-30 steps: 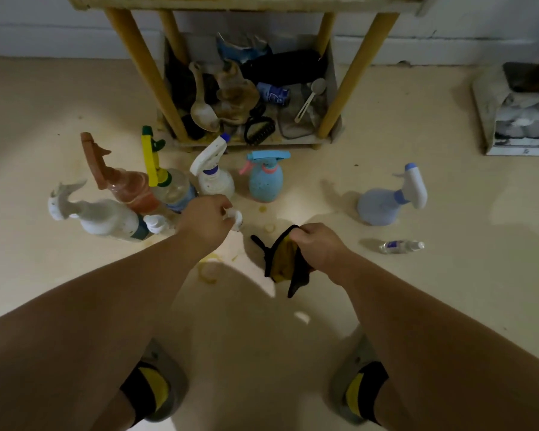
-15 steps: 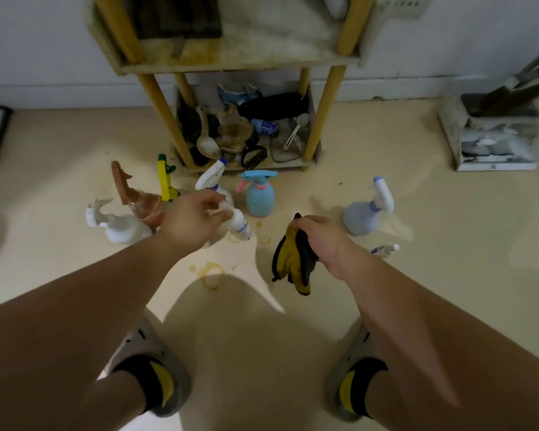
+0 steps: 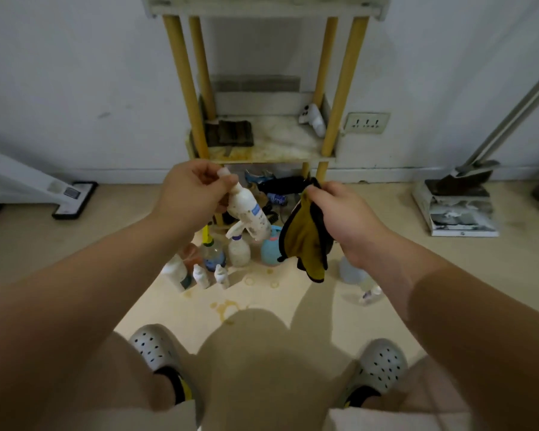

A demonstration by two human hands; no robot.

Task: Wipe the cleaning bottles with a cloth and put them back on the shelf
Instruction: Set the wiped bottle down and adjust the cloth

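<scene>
Midair in front of the shelf, left hand pinches the white bottle by its neck, long axis slanting down-right, base just beside the yellow cloth gripped in the right hand.

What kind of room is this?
Probably a home utility or storage corner: a stained shelf against the wall, spray bottles on the floor, and a dustpan and mop alongside.

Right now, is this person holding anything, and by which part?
Yes. The left hand pinches a small white bottle near its cap, body hanging below. The right hand grips a yellow cloth by its top edge.
</scene>
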